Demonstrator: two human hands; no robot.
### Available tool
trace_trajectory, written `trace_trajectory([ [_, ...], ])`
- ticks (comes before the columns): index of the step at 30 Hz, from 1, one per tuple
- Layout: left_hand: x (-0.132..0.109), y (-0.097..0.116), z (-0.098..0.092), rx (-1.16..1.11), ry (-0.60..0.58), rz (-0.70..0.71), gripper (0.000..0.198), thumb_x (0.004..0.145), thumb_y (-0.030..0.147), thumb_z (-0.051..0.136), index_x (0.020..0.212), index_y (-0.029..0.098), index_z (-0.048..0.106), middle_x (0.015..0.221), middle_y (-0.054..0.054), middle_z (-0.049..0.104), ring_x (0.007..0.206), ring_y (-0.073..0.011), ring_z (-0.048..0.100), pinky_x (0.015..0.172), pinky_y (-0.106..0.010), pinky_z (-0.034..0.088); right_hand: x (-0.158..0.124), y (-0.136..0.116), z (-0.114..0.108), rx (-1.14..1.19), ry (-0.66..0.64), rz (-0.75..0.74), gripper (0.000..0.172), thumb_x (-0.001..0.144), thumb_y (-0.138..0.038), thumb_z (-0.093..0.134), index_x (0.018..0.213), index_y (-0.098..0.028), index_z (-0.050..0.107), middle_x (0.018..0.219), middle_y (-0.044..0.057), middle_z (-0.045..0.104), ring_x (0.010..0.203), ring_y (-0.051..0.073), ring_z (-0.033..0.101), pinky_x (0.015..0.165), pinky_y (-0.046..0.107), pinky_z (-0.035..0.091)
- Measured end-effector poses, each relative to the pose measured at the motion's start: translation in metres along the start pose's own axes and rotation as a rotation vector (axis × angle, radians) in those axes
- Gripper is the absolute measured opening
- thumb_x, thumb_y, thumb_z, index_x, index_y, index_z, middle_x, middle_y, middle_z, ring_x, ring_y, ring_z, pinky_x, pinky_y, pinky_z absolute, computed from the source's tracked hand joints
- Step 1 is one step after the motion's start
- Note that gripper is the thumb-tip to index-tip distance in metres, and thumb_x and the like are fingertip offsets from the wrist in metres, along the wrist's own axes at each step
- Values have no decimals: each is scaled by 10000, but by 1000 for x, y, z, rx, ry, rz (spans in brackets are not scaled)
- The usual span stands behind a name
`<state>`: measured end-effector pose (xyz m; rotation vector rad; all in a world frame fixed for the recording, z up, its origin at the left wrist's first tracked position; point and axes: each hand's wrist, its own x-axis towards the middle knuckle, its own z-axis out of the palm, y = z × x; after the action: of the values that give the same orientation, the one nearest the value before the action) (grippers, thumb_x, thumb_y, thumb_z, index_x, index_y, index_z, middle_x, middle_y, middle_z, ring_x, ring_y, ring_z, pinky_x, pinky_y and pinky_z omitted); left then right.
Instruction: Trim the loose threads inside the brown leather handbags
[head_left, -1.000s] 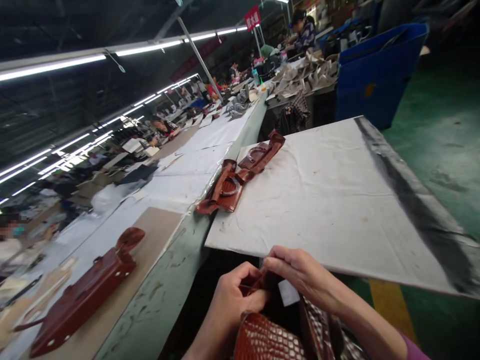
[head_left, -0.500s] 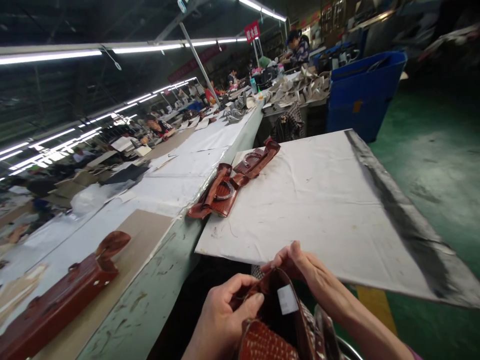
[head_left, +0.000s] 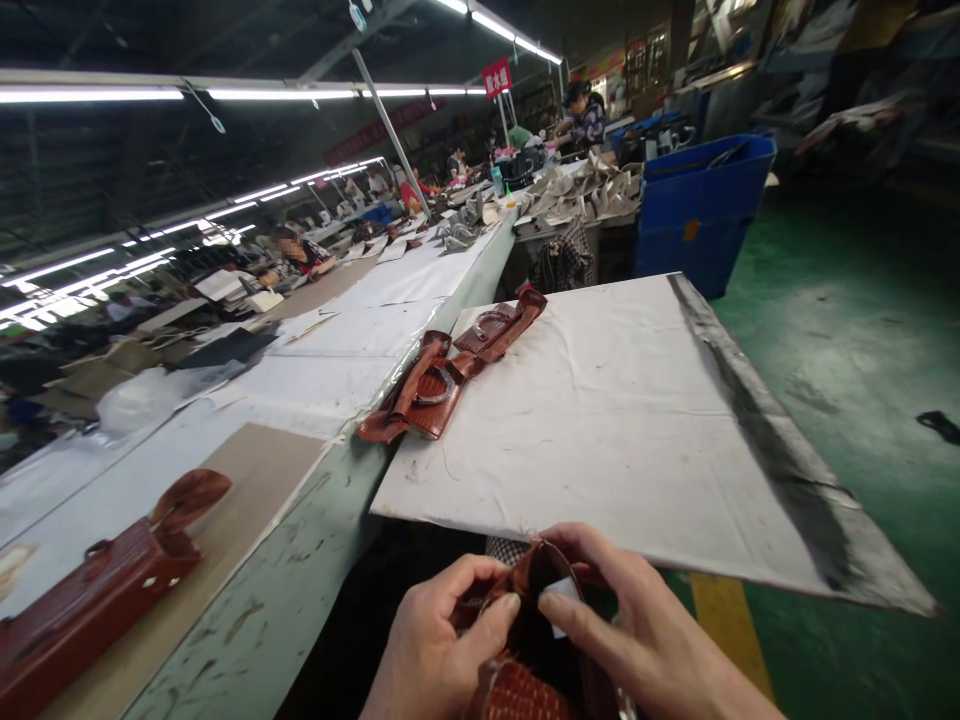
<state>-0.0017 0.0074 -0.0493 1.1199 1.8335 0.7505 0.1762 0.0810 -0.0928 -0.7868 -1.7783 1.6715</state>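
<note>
A brown crocodile-patterned leather handbag (head_left: 525, 692) is at the bottom centre, its opening facing up toward me. My left hand (head_left: 454, 625) pinches the bag's rim between thumb and fingers on the left. On the other side, my right hand (head_left: 622, 610) grips the rim, its thumb inside over a white label (head_left: 562, 598). The lower part of the bag is cut off by the frame. Two more brown bag pieces with handles (head_left: 439, 385) lie on the white board ahead.
The white board (head_left: 585, 430) abuts a long workbench (head_left: 352, 345). On the bench at left lies another brown bag (head_left: 105, 610) on grey card. Beyond stand a blue bin (head_left: 697, 215) and a pile of beige pieces (head_left: 581, 188). Several people work farther back.
My right hand has come down from behind the rim, and its thumb now presses inside the bag over the label. My left hand keeps its pinch. The view has shifted slightly.
</note>
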Motion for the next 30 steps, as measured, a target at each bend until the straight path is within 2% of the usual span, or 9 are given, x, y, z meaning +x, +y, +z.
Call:
trace_trajectory([
  [3,1,2,-1,17,-30,9,210,798,321,638,887,146,711,734,-32,698,654,-159,599,626,-239,468,0,1,4,-59,25,-14,178,927,-280,493,1064,-213,585,960,33,704,836,177,650,795,277,505],
  [7,-1,7,-10,-54,-130,-42,168,758,216,653,908,152,693,826,-32,721,775,-184,638,728,-258,484,-3,2,4,-70,15,10,189,941,-290,455,1045,-215,593,941,29,708,806,166,652,766,255,509],
  [9,-6,9,-13,-75,-190,-56,227,748,171,642,971,160,681,894,-31,723,866,-205,649,785,-273,484,-7,3,3,-87,12,22,208,950,-313,448,1063,-222,596,943,29,712,802,167,657,761,255,512],
  [12,-16,12,-13,-86,-216,-77,330,750,145,612,1076,167,663,964,-31,724,944,-226,654,842,-292,487,-15,7,3,-102,11,34,239,967,-352,437,1101,-233,596,982,41,720,843,178,672,764,250,518],
  [16,-32,6,-1,-56,-126,-86,245,775,224,589,990,161,689,881,-32,738,842,-228,683,738,-265,517,-29,11,7,-84,67,27,278,976,-408,429,1120,-244,600,1065,62,716,915,195,679,773,237,528],
  [20,-46,-11,8,117,74,40,219,837,298,555,910,177,722,797,-22,741,715,-191,672,651,-223,486,-40,10,16,-101,118,8,271,971,-418,448,1132,-256,595,1079,60,716,912,191,685,774,224,531],
  [22,-51,-15,6,205,119,106,236,880,316,531,899,196,734,796,-13,742,711,-176,667,661,-210,468,-44,5,21,-111,133,-22,278,966,-429,455,1133,-257,597,1077,62,717,897,192,691,769,225,538],
  [26,-60,-1,-13,256,76,141,268,927,340,498,854,217,725,776,11,724,693,-150,646,628,-186,429,-54,-4,32,-126,178,-17,308,940,-482,483,1140,-277,596,1068,54,725,911,209,708,775,232,556],
  [30,-62,19,-29,328,-58,139,284,925,297,488,761,208,701,685,40,664,636,-124,589,576,-184,372,-66,-2,42,-163,271,33,362,915,-536,497,1169,-292,578,1075,66,727,930,244,721,743,255,581],
])
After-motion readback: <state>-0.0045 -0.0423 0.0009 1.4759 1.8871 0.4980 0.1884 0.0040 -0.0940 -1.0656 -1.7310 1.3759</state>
